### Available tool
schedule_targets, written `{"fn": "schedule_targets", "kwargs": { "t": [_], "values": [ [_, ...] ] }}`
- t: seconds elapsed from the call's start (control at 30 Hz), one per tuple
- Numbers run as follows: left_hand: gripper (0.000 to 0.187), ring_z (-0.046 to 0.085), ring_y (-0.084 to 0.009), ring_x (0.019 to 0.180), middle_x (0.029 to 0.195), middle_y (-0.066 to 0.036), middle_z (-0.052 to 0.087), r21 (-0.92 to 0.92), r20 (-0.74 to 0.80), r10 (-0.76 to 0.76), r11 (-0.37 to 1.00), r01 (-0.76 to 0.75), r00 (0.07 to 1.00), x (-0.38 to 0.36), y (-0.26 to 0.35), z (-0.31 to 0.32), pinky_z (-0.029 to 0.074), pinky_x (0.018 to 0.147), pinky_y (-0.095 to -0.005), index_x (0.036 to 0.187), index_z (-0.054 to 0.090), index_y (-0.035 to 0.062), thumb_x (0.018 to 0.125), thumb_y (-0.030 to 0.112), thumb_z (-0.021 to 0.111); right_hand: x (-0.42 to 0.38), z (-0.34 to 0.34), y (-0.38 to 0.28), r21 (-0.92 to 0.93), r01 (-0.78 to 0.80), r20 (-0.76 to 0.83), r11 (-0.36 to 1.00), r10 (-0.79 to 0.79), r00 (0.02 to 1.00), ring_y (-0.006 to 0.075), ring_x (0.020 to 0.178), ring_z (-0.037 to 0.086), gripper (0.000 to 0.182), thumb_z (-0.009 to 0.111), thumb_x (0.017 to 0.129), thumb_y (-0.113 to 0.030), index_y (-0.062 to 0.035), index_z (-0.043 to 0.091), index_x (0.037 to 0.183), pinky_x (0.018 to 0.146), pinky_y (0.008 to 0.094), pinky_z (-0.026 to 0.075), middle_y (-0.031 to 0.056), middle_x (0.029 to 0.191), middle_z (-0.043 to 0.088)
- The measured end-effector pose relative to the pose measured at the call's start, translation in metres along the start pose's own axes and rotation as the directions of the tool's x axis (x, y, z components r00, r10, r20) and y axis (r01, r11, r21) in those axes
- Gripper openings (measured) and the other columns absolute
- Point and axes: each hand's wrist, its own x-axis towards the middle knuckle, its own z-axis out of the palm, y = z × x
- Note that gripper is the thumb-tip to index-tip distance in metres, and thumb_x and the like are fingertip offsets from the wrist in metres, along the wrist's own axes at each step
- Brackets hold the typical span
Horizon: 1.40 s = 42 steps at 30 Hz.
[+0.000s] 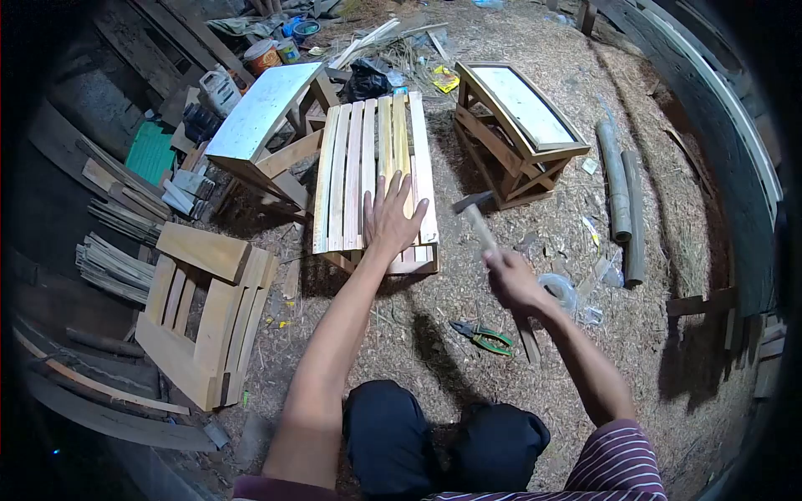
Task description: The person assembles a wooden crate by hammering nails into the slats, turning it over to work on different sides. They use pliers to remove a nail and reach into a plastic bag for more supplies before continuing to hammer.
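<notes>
My left hand [391, 215] lies flat with fingers spread on the near end of a slatted wooden bench top [357, 171]. Pale slats run lengthwise along it, with narrow gaps between them. My right hand [514, 280] is wrapped round the wooden handle of a hammer [477, 219]. The hammer is raised to the right of the slats, its dark head apart from them. On the ground between my knees and the bench lies a pair of pliers [482, 336] with green handles.
Two wooden stands with white tops, one at left [271, 100] and one at right [520, 104], flank the bench. A small slatted wooden frame [209, 317] lies at lower left. Bamboo poles [614, 184] rest at right, and a clear roll [558, 290] sits near my right hand.
</notes>
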Motion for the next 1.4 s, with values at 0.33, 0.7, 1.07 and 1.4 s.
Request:
{"fn": "schedule_targets", "kwargs": {
  "t": [0.33,0.7,1.07,1.4],
  "values": [
    [0.064,0.021,-0.0298,0.14,0.15,-0.008,0.031,0.017,-0.042,0.02,1.0,-0.019,0.999,-0.001,-0.001,-0.003,0.012,0.113,-0.0505,0.141,0.039,0.0129,0.09,0.052,0.044,-0.013,0.008,-0.013,-0.301,0.04,0.033,0.953,-0.031,0.999,0.033,0.058,0.057,0.031,0.045,0.097,-0.026,0.0031,0.055,0.103,0.058,0.0448,0.043,0.0204,0.063,0.056],
    [0.064,0.018,-0.0295,0.141,0.15,-0.007,0.03,0.007,-0.048,0.01,1.0,-0.01,0.999,-0.002,-0.004,0.002,0.01,0.114,-0.0497,0.142,0.038,0.0145,0.091,0.052,0.042,-0.042,0.027,-0.045,-0.369,0.273,-0.235,0.889,-0.373,0.898,0.0394,0.06,0.06,0.021,0.057,0.09,-0.015,0.0029,0.055,0.099,0.057,0.0445,0.044,0.0252,0.066,0.058],
    [0.063,0.014,-0.0297,0.142,0.152,-0.007,0.025,-0.039,0.013,-0.023,0.999,0.023,1.0,0.0,-0.001,-0.004,0.006,0.114,-0.0505,0.143,0.036,0.013,0.092,0.049,0.041,-0.015,0.025,-0.01,-0.182,0.142,-0.227,0.973,-0.182,0.957,0.0408,0.078,0.058,0.035,0.052,0.094,-0.03,0.0025,0.054,0.106,0.072,0.0464,0.044,0.0285,0.084,0.059],
    [0.054,0.011,-0.0265,0.143,0.154,-0.003,0.02,0.01,0.091,-0.047,0.999,0.047,0.995,0.0,0.0,-0.005,0.005,0.116,-0.0479,0.146,0.03,0.017,0.096,0.039,0.034,0.038,0.036,-0.001,-0.525,0.205,-0.086,0.826,-0.291,0.953,0.0465,0.085,0.058,0.034,0.044,0.097,-0.031,0.0011,0.046,0.106,0.076,0.0499,0.046,0.0297,0.086,0.059]
  ]
}}
